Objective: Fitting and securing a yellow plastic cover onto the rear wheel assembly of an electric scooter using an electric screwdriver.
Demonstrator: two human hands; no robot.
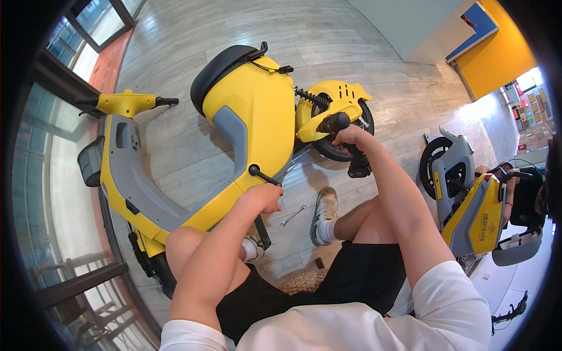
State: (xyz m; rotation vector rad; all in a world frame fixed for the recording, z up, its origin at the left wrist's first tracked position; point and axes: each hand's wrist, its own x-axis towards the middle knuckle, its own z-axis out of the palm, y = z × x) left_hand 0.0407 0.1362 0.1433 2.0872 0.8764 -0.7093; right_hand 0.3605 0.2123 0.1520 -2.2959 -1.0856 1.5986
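A yellow and grey scooter [263,111] stands before me, its rear wheel [364,117] towards the right. In my right hand [351,137] is a black cordless power driver [336,123], held beside the rear wheel and yellow rear cover. The fingers wrap its grip, and its battery end hangs below the hand. My left hand [264,198] is closed at the outer end of a black crank-like arm [266,174] on the scooter's side; its fingertips are partly hidden. Another black arm [261,229] reaches down below that hand. An open-ended wrench [293,215] lies on the floor between my feet.
A woven seat [301,282] shows under me. Another yellow and grey scooter [474,216] stands at the right, with a person [515,193] beside it. Glass doors [47,140] line the left, and a pale cabinet [404,26] stands at the back right.
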